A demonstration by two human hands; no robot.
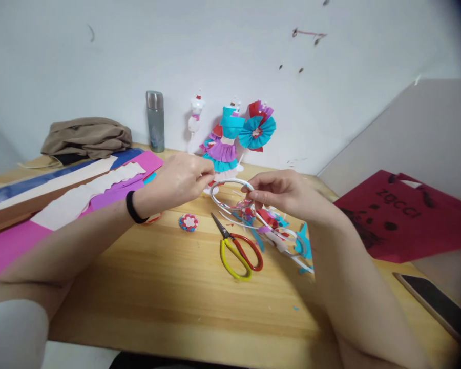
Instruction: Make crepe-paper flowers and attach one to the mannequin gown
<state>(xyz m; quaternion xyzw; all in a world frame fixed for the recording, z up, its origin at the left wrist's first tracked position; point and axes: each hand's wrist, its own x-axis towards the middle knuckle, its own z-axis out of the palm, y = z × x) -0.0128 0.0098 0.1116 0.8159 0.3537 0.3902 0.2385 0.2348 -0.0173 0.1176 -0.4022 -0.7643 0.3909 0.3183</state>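
My right hand (pixel 276 190) pinches a thin white ring-shaped coil (pixel 230 181) between thumb and fingers, above the wooden table. My left hand (pixel 184 177), with a black band on the wrist, is closed just left of the coil; what its fingertips hold, if anything, is too small to make out. Below the hands lie scissors (pixel 236 248) with one yellow and one red handle. A small round red and blue flower piece (pixel 188 222) with a pale centre sits to their left. White strips and colored paper scraps (pixel 278 230) lie under my right hand.
Small dress forms (pixel 227 136) with ruffled paper and a large blue paper flower (pixel 257 132) stand by the wall. A bottle (pixel 155 122) and brown cloth (pixel 86 136) are at the back left, colored paper sheets (pixel 77 205) left, a red bag (pixel 403 220) and phone (pixel 430 302) right.
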